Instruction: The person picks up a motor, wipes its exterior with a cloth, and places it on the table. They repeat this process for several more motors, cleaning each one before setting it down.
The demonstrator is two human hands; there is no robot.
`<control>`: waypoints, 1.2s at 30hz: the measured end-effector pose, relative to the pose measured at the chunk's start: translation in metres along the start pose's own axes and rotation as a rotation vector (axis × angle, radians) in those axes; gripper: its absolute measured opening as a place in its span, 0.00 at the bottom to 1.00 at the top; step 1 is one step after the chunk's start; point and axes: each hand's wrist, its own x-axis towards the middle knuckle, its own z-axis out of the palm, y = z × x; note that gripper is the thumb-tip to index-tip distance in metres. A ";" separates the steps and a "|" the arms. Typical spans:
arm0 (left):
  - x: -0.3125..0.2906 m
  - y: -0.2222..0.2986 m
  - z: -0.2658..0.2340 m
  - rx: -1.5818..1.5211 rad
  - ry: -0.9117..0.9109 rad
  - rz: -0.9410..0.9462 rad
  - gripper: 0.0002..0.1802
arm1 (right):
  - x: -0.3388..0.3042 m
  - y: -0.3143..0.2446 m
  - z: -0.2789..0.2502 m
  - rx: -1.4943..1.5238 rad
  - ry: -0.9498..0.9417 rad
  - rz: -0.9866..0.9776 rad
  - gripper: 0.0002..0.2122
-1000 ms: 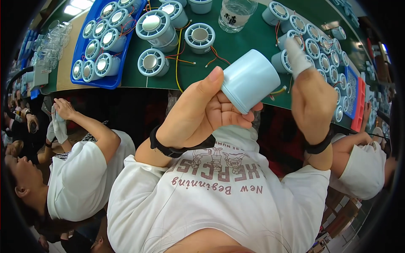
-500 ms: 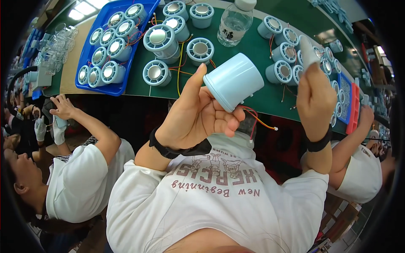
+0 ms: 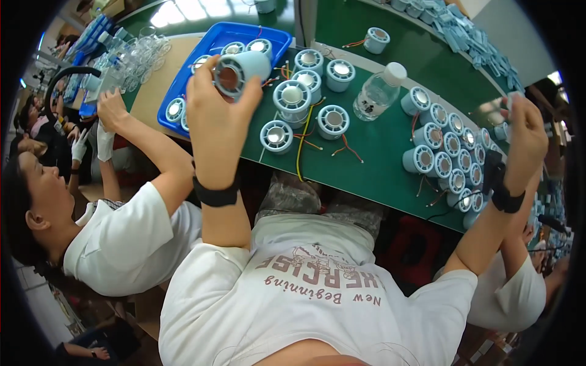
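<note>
My left hand [image 3: 215,122] grips a light blue round plastic housing [image 3: 253,64] between thumb and fingers, above the blue tray [image 3: 278,41]. The housing is tipped on its side, and its open end shows a copper-brown disc. My right hand [image 3: 528,137] is raised at the far right, fingers curled together, with something whitish at the fingertips that I cannot make out. Several similar housings with silver discs and thin coloured wires stand in the tray, partly behind my left hand. More housings [image 3: 292,100] stand on the green table beside it.
A clear water bottle [image 3: 374,94] stands mid-table. A packed group of housings [image 3: 452,145] is at the right, and a single housing [image 3: 376,40] lies farther back. Light blue pieces [image 3: 470,36] are heaped at the far right. A co-worker [image 3: 122,244] sits close on my left.
My left hand has carried the housing from mid-table leftward to the tray and turned it so its disc end shows. My right hand has moved farther right. The view has shifted.
</note>
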 end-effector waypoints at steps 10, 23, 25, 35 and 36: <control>0.197 -0.129 0.111 0.665 -0.262 0.208 0.29 | -0.025 0.045 0.027 0.121 -0.267 0.131 0.13; 0.318 -0.275 0.212 1.048 -0.744 0.249 0.33 | -0.037 0.059 0.000 0.066 -0.121 0.062 0.10; 0.319 -0.279 0.196 1.123 -0.772 0.152 0.35 | -0.021 0.047 0.011 0.045 -0.127 0.069 0.10; 0.083 0.014 0.040 0.524 0.035 0.071 0.33 | 0.072 0.101 0.082 -0.554 -0.716 0.031 0.21; 0.050 0.042 0.015 0.337 0.045 0.100 0.30 | 0.078 0.099 0.107 -0.587 -0.788 -0.054 0.26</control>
